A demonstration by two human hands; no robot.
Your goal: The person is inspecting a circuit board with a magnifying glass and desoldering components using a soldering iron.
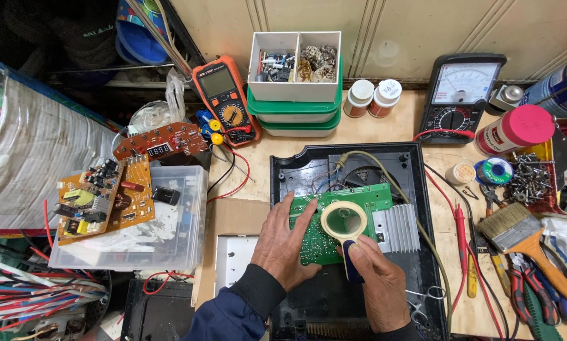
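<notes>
Green circuit board [334, 221]: lies flat inside the black open appliance housing [283, 183] on the surface [384, 129], long axis running left to right, a finned metal heat sink [402, 228] touching its right end.
Magnifying glass [344, 221]: round lens with a cream rim, held just above the middle of the board; its dark handle runs down toward the person.
Right hand [379, 290]: below the board, nearest to the lens; fingers [359, 251] clenched round the handle, thumb on top.
Left hand [284, 243]: on the board's left end, nearer to the board than the right hand; fingers [302, 211] spread and released, lying flat on the board and closed round nothing. Whether they press it down or only rest there is hard to tell from this angle.
Direction: the board lies ahead of both hands, the lens between them, directly over it.
Wiring: a grey cable [384, 173] curves from the top of the housing down its right side.
Nearby: orange digital multimeter [225, 98] to the upper left, analogue meter [461, 95] to the upper right, paintbrush [520, 237] well apart at the right, loose orange boards [106, 196] on a clear plastic box [188, 240] at the left.
</notes>
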